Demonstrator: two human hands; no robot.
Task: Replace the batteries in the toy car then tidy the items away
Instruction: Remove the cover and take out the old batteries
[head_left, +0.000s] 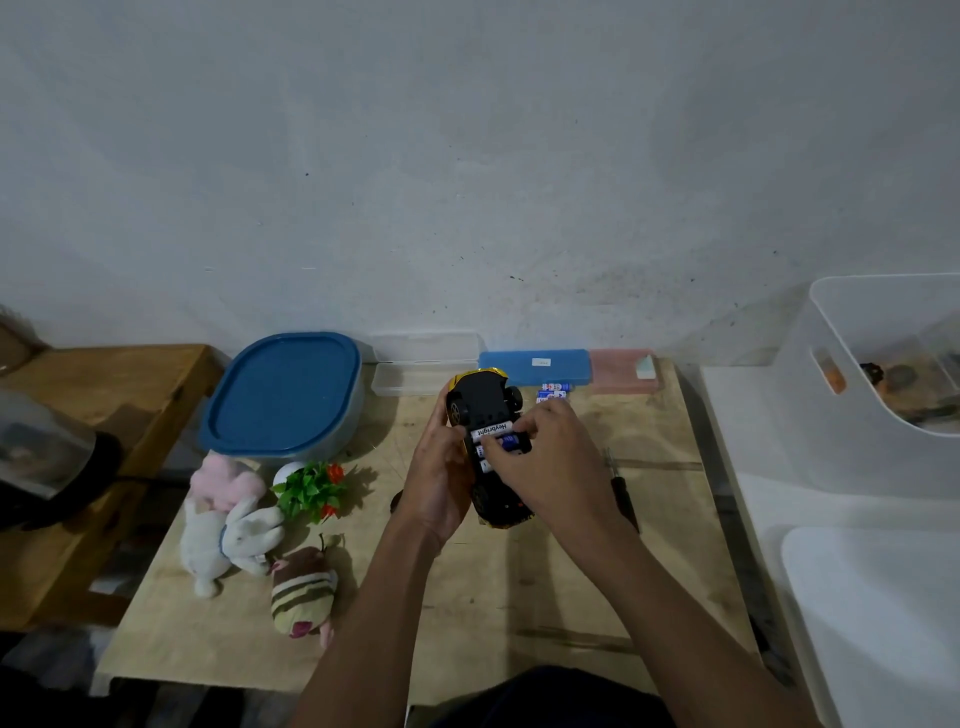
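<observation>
Toy car (485, 441) is seen in the head view, turned upside down over the middle of the table (467, 597), with its black underside and wheels facing up and its yellow body showing at both ends. Whether the car rests on the table or is lifted clear of it cannot be told.

The car is gripped along its left side by the left hand (439, 478), whose fingers are curled round the body near the front wheel. The right hand (540, 467) is laid over the car's right side, and a blue-and-white battery (508, 442) is pinched between its curled fingers directly above the open battery compartment. A white-labelled battery (491, 430) is seated in that compartment, just beyond the pinched one.

Loose batteries (553, 391) lie on the table just beyond the car's far right corner. A black-handled screwdriver (623, 493) lies to the right of the car, partly hidden by the right wrist. Behind the car, against the wall, a clear case (415, 364), a blue case (535, 366) and a pink case (621, 371) are lined up. A blue-lidded container (283, 392) stands to the car's left, and plush toys (228, 519) and a small plant (311, 488) lie nearer on that same side. A white bin (883, 364) stands well to the car's right.
</observation>
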